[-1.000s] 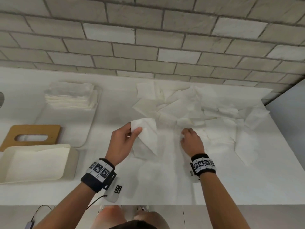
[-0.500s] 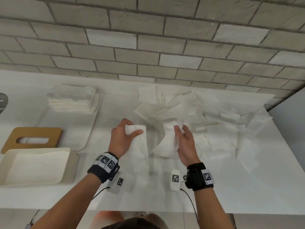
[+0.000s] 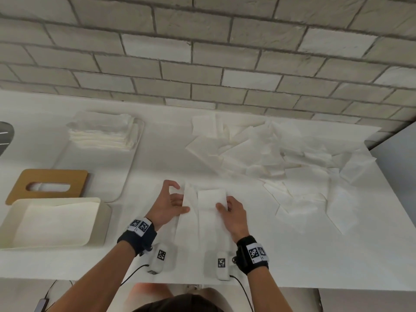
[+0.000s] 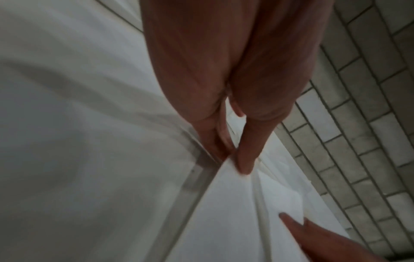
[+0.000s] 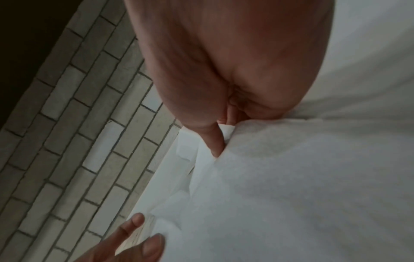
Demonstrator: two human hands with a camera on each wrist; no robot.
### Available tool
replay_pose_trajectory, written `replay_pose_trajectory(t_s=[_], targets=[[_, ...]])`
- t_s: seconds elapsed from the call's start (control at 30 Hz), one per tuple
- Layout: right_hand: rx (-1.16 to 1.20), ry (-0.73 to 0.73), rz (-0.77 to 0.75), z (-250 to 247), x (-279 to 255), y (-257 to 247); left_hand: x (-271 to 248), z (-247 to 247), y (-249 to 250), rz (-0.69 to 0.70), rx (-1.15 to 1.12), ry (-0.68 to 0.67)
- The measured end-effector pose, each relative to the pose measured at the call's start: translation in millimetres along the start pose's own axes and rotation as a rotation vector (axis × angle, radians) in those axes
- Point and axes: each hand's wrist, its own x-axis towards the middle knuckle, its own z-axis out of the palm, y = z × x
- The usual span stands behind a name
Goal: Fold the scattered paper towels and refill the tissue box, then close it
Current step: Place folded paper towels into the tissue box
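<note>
A white paper towel (image 3: 210, 197) is held just above the counter between my two hands, with a fold running down it. My left hand (image 3: 180, 199) pinches its left edge between thumb and fingers; the left wrist view shows the pinch (image 4: 235, 159) on the towel (image 4: 235, 212). My right hand (image 3: 222, 204) pinches the right edge, and in the right wrist view its thumb is tucked into the towel's (image 5: 291, 195) fold. The open white tissue box (image 3: 99, 221) stands at the front left, its wooden slotted lid (image 3: 74, 176) lying behind it. Scattered towels (image 3: 281, 158) cover the right.
A white tray (image 3: 126, 174) at the back left carries a stack of folded towels (image 3: 101, 134). A brick wall (image 3: 202, 64) runs along the back of the counter. A grey object (image 3: 5, 136) shows at the far left edge. The counter's front edge (image 3: 292, 284) lies below my wrists.
My right hand picked up the towel's right side from the counter. Both hands then drew the towel toward me and closer together, so it now hangs folded between them.
</note>
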Motion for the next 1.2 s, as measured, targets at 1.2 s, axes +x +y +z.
replay_pose_trajectory(t_s=[1.2], targets=[[0.142,0.025,-0.283,130.2,-110.5,-144.0,-96.4,-83.2,47.3,0.168,-0.252,0.129]])
